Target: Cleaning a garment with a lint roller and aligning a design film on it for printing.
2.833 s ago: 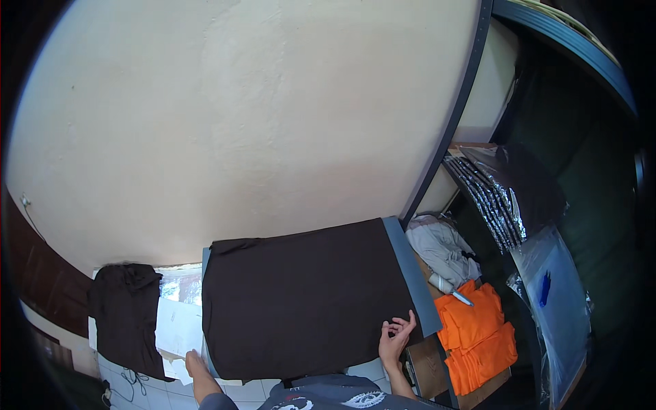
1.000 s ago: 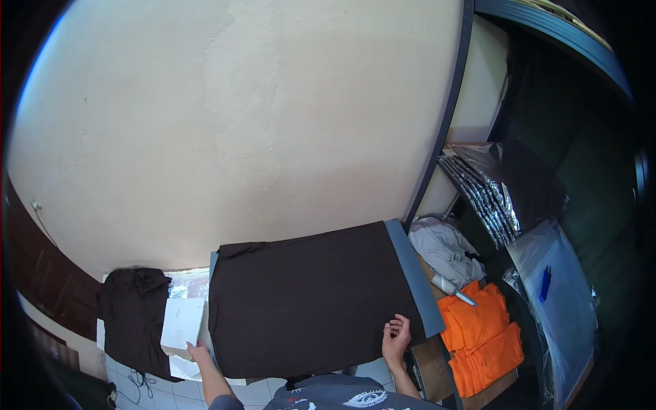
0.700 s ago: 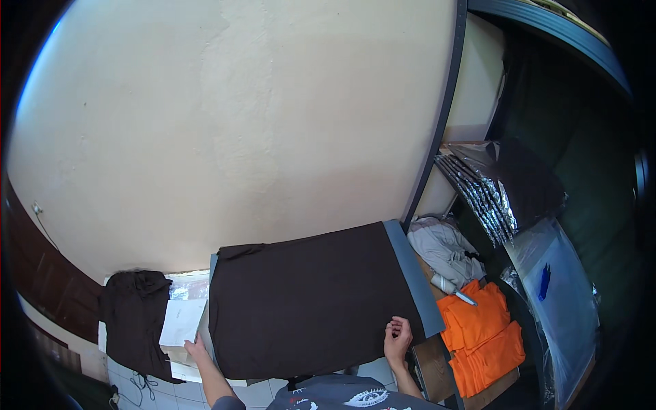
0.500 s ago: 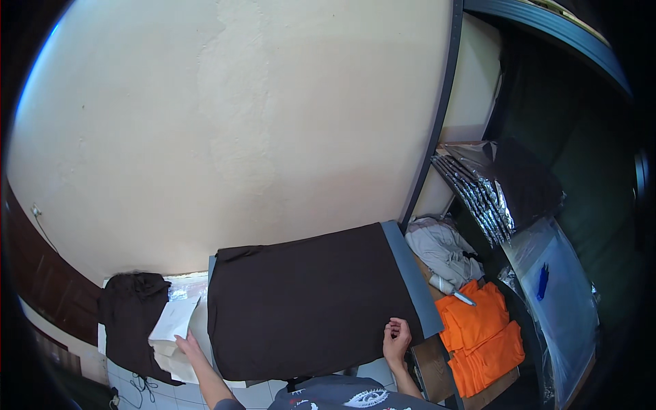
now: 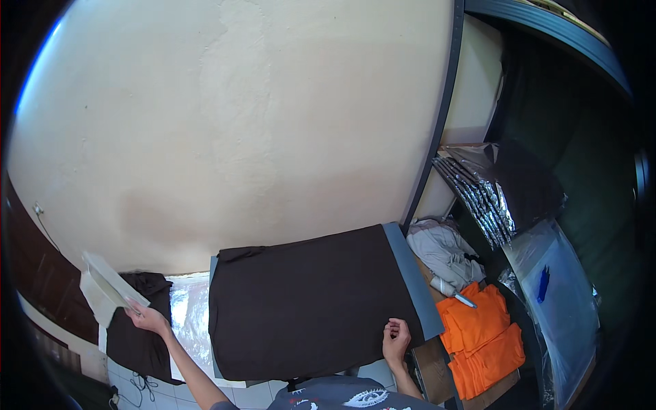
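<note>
My left hand (image 5: 147,318) is closed on the lower edge of some stiff white sheets (image 5: 109,287), which stand fanned apart at the far left. They are raised over a crumpled dark brown cloth (image 5: 140,345) and hide part of it. A larger dark brown cloth (image 5: 307,301) lies spread over a blue-grey board (image 5: 412,280) in front of me, with a few creases at its far left corner. Beside its near right edge rests my right hand (image 5: 396,336), fingers loosely bent with gaps between them, nothing seen in it.
Folded orange cloth (image 5: 482,324) lies right of the board, with a grey garment (image 5: 441,249) behind it. Silvery-edged packets (image 5: 475,195) are stacked farther right, above clear plastic sheets (image 5: 560,314) bearing a blue tool (image 5: 543,284). Shiny plastic film (image 5: 189,321) covers the surface left of the board.
My left hand has lifted the white sheets and carried them left and away from me, uncovering the shiny film. The sheets have fanned apart. My right hand has stayed in place.
</note>
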The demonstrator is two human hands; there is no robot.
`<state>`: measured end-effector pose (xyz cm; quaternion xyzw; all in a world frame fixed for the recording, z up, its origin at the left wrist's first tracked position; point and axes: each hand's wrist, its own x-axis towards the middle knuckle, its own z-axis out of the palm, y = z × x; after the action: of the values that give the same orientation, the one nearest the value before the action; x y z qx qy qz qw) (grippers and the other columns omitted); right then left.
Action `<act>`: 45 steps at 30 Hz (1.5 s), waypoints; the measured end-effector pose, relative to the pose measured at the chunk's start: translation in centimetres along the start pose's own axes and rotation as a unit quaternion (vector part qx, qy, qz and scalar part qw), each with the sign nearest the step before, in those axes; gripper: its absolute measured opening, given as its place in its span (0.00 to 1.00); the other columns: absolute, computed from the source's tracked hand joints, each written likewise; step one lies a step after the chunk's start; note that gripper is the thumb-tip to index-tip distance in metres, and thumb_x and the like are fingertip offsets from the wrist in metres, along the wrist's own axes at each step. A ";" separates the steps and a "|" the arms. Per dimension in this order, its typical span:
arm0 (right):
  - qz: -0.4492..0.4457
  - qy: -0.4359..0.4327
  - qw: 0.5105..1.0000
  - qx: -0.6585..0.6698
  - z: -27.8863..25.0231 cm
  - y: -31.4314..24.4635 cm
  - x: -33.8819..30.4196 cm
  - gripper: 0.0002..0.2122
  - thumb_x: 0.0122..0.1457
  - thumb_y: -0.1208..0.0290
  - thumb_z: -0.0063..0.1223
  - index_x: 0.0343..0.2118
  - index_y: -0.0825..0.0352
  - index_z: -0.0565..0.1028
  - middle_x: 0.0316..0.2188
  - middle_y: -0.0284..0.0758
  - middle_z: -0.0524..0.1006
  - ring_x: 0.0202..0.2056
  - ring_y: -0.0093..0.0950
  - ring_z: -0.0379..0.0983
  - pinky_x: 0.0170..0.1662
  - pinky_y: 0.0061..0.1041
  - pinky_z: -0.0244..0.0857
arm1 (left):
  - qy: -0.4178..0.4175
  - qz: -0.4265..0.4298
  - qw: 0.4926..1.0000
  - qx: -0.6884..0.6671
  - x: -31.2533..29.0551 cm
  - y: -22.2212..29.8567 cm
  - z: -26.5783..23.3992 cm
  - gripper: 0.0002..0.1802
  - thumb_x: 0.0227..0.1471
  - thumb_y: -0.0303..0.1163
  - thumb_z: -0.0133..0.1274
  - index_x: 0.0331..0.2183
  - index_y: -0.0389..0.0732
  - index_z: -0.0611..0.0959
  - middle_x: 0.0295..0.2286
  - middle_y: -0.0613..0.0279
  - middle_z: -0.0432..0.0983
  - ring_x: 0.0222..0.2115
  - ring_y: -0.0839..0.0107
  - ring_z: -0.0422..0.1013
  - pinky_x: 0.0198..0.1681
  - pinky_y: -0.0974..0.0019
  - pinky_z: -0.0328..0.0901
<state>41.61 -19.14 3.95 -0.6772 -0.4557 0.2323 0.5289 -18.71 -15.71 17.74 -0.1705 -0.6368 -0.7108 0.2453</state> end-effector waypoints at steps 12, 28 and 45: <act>-0.002 -0.019 1.000 0.021 0.8 1.1 0.0 0.10 0.58 0.83 0.56 0.42 0.69 0.77 0.32 0.35 0.78 0.31 0.24 0.76 0.37 0.24 0.72 | -0.317 0.409 0.849 0.104 -13.3 23.2 0.0 0.42 0.34 0.12 0.41 0.58 0.25 0.73 0.58 0.31 0.66 0.64 0.32 0.57 0.68 0.38 0.50; 0.195 -0.193 0.934 0.227 -1.1 2.9 0.7 0.11 0.69 0.76 0.47 0.51 0.74 0.71 0.38 0.49 0.81 0.38 0.39 0.83 0.42 0.34 0.80 | -0.775 0.236 0.578 0.103 -37.9 16.9 -6.8 0.33 0.46 0.23 0.57 0.55 0.26 0.72 0.54 0.32 0.71 0.57 0.40 0.67 0.65 0.48 0.57; 0.293 -0.351 0.783 0.421 -2.0 -0.4 1.7 0.24 0.62 0.83 0.57 0.61 0.67 0.66 0.52 0.44 0.76 0.49 0.40 0.79 0.47 0.39 0.80 | -0.679 0.005 0.734 0.005 -34.6 18.8 -7.0 0.16 0.48 0.16 0.60 0.41 0.38 0.89 0.34 0.46 0.84 0.30 0.61 0.83 0.36 0.66 0.74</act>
<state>43.89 -18.65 5.30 -0.3596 -0.2458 0.7667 0.4716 20.87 -19.39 13.02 -0.6094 -0.6369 -0.4019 -0.2480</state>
